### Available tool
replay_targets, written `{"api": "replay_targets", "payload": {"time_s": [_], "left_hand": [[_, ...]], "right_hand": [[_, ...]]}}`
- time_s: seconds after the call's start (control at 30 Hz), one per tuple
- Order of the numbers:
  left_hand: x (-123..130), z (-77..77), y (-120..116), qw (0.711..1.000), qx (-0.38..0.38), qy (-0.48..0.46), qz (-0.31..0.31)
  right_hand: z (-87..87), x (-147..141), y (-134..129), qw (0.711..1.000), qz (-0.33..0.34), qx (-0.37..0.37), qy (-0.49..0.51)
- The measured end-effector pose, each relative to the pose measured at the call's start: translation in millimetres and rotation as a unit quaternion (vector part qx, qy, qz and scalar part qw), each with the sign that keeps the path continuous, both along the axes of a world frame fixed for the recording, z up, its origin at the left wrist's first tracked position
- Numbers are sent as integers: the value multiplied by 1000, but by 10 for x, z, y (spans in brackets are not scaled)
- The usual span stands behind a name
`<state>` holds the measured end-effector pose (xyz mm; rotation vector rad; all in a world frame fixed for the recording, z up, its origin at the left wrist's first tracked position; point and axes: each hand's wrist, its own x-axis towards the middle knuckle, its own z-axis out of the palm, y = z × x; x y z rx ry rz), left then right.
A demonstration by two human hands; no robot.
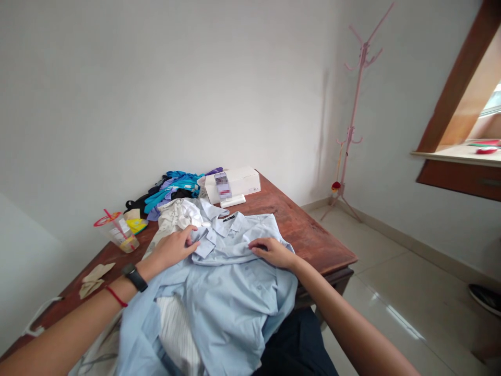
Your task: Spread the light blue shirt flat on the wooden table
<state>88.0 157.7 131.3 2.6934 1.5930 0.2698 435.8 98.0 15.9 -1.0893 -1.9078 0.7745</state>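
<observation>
A light blue button-up shirt lies spread and wrinkled over the near part of the table, its collar toward the wall and its lower part hanging toward me. My left hand, with a black band on the wrist, is closed at the shirt's left side beside a folded cuff. Farther right, my right hand has its fingers curled onto the cloth below the collar, where a fold runs across. Both sets of fingertips are partly hidden by cloth. Under the shirt, a white striped garment shows.
The wooden table holds a clothes pile, a white box with a phone propped against it, a plastic cup with a straw, and crumpled tissue. A pink coat rack stands in the corner.
</observation>
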Motion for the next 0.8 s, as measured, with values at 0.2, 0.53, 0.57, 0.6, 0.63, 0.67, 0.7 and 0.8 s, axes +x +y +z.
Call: {"api": "replay_targets", "payload": {"time_s": [0.2,0.53,0.57,0.6,0.63,0.67,0.7,0.8], "left_hand": [[111,67,-88,995,-26,-55,-81],[-72,563,-331,897,-62,-436,44],[-110,586,-358,876,-70,-473,64],[-148,599,-388,854,-76,-508,79],[-185,605,-422,832,-82,-541,91],[-219,605,-462,811,-84,-571,99],[-250,601,-508,794,-81,-594,103],[-315,586,-682,766,-51,-636,84]], "right_hand": [[19,0,-7,1000,2,9,-1],[125,-46,-65,997,-43,60,32],[184,-66,-101,996,-47,71,38],[258,-95,-154,995,-47,84,39],[344,-135,-227,994,-39,96,33],[435,-188,-317,994,-22,107,22],[525,-257,-418,993,7,116,10],[709,-538,-710,982,134,129,-31]]}}
